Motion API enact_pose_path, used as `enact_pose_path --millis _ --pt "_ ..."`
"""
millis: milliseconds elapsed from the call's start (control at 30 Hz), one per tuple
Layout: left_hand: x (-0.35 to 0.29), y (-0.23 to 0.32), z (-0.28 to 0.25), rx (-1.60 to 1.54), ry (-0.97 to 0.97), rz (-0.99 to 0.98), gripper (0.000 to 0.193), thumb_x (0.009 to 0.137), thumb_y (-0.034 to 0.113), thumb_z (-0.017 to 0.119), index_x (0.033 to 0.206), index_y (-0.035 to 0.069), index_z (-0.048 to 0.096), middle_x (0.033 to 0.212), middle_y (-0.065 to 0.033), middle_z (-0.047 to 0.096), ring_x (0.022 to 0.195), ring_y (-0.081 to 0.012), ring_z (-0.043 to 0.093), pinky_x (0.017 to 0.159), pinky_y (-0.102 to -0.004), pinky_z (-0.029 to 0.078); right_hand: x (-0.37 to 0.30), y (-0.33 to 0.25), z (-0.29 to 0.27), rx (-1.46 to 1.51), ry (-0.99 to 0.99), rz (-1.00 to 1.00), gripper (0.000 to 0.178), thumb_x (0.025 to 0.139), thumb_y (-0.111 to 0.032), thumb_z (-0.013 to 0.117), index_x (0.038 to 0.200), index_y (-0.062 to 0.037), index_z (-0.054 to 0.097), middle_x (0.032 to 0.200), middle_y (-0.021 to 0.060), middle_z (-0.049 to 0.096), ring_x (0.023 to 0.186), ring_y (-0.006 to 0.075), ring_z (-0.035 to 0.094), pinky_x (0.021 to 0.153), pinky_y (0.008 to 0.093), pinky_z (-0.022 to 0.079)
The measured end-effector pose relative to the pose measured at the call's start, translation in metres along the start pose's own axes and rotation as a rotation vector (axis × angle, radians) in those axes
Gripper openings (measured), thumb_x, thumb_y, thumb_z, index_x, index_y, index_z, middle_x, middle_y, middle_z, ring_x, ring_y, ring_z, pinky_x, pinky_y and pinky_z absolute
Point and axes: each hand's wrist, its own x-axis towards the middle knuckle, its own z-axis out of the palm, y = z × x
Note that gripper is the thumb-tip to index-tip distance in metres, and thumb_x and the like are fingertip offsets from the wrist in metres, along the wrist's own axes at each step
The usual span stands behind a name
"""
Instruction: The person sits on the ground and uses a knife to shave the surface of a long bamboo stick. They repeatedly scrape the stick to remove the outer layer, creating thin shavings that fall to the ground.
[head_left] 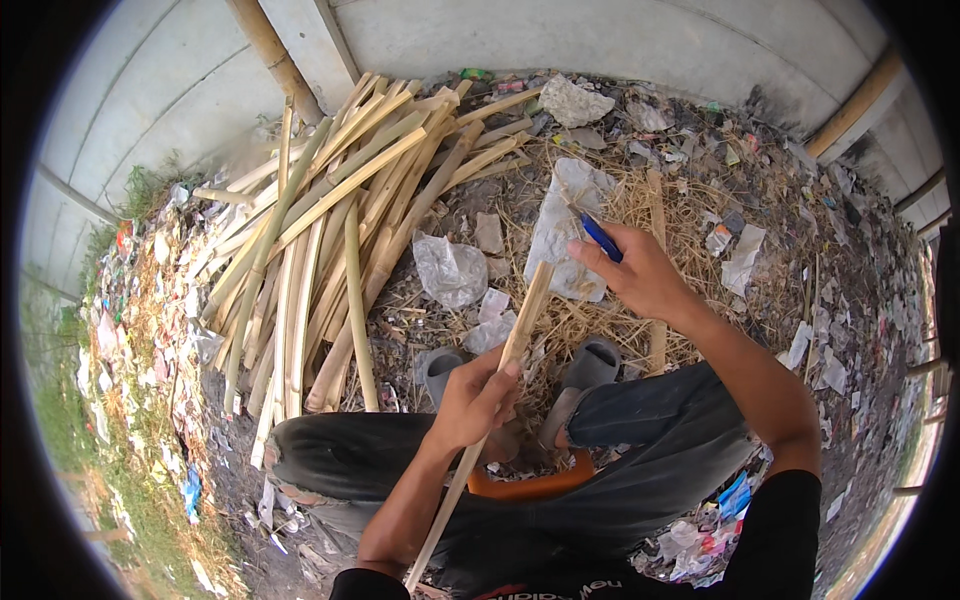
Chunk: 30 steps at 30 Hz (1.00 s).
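My left hand [478, 400] is wrapped round a long pale bamboo strip [526, 318], which slants from the lower edge up toward the middle. In my right hand [645, 275] is a blue-handled knife [600, 238], its thin tip pointing up and to the left. The knife is apart from the strip, a little above and to the right of its upper end. Beyond the knife, a flattened whitish sheet [560, 225] lies on the ground. Wood shavings [625, 315] are scattered below my right hand.
A large heap of split bamboo strips [330, 220] lies at the left. Litter and a clear plastic bag [450, 270] cover the ground ahead. A pale rock [575, 102] sits near the grey wall [600, 40]. Below me is an orange seat edge [530, 482], between my bent legs.
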Motion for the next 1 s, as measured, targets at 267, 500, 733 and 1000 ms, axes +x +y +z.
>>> enact_pose_path --millis 267,500,733,1000 --pt "-0.001 0.005 0.005 -0.014 0.015 -0.003 0.051 0.11 0.021 0.056 0.157 0.002 0.047 0.071 0.0049 0.05 0.058 -0.0043 0.046 0.051 -0.0225 0.038 -0.003 0.01 0.056 0.178 -0.147 -0.071 0.059 0.098 -0.057 0.068 0.083 -0.0002 0.069 0.06 0.0068 0.054 0.057 0.0171 0.05 0.057 0.0375 0.043" --pt "-0.001 0.001 0.001 0.028 0.125 0.052 0.044 0.11 0.028 0.057 0.146 0.003 0.059 0.07 0.0031 0.052 0.056 -0.0037 0.044 0.047 -0.0216 0.038 -0.014 0.001 0.043 -0.274 -0.05 -0.241 0.057 0.104 -0.054 0.055 0.086 -0.0008 0.068 0.058 0.0176 0.059 0.056 0.042 0.063 0.054 0.0495 0.047" --pt "-0.003 0.001 -0.001 0.012 0.121 0.001 0.048 0.109 0.017 0.059 0.153 0.001 0.052 0.071 0.007 0.05 0.059 -0.0021 0.044 0.052 -0.0215 0.036 0.006 0.001 0.028 -0.403 -0.029 -0.145 0.059 0.108 -0.052 0.051 0.083 -0.001 0.068 0.054 0.0183 0.058 0.052 0.0421 0.061 0.053 0.0502 0.047" --pt "-0.007 -0.002 -0.004 0.033 0.133 0.077 0.04 0.11 0.023 0.055 0.143 0.002 0.062 0.067 0.0025 0.051 0.055 -0.0045 0.046 0.045 -0.023 0.04 -0.016 -0.016 0.031 -0.292 -0.055 -0.177 0.06 0.106 -0.054 0.052 0.082 -0.0014 0.068 0.062 0.0228 0.064 0.061 0.0457 0.067 0.057 0.0538 0.052"
